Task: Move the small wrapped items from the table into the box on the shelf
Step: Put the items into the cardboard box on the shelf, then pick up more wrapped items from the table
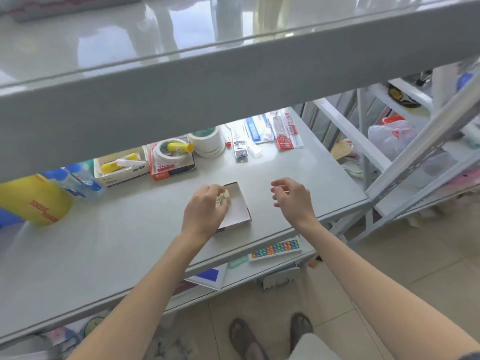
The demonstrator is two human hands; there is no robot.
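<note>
A shallow open cardboard box (240, 203) with a white inside lies on the grey shelf (117, 242) in front of me. My left hand (205, 211) hovers over the box's left half, fingers curled around several small beige wrapped items (224, 198) held above the box floor. My right hand (292, 197) hangs to the right of the box, fingers loosely curled and apart, with nothing visible in it. The box's left edge is hidden under my left hand.
Along the shelf's back stand a yellow bottle (33, 201), a white box of glue sticks (120, 170), a red box holding a tape roll (172, 159), white tape rolls (207, 141) and packaged stationery (272, 133). An upper shelf beam (233, 81) overhangs. A colourful abacus (275, 249) lies on the shelf below.
</note>
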